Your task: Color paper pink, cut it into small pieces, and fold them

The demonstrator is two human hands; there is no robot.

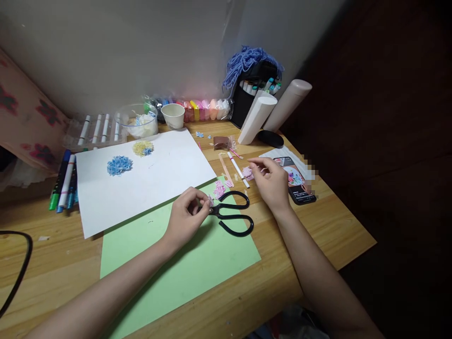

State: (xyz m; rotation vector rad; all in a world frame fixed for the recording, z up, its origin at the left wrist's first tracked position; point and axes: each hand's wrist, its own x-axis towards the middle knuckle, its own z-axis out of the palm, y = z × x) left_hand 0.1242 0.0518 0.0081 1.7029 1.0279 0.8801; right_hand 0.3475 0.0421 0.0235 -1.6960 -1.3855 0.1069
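My left hand [189,212] is closed over the green sheet [183,263], its fingertips pinching a small pink scrap [211,201] beside the pivot of the black scissors [235,216]. The scissors' handles point right, and their blades are hidden under that hand. My right hand [271,181] hovers over the table with thumb and forefinger apart, just right of a pink paper pile [248,173]. More pink pieces [219,189] lie above the scissors. On the white sheet [169,165] are a blue clump [119,165] and a yellow clump [141,148] with some blue.
A phone [302,190] lies right of my right hand. Behind are a paper cup [173,115], a clear bowl [137,122], colored clay packs [197,109], a black pen holder [243,106] and white tubes [257,120]. Markers [67,181] lie left; a white marker [238,169] is central.
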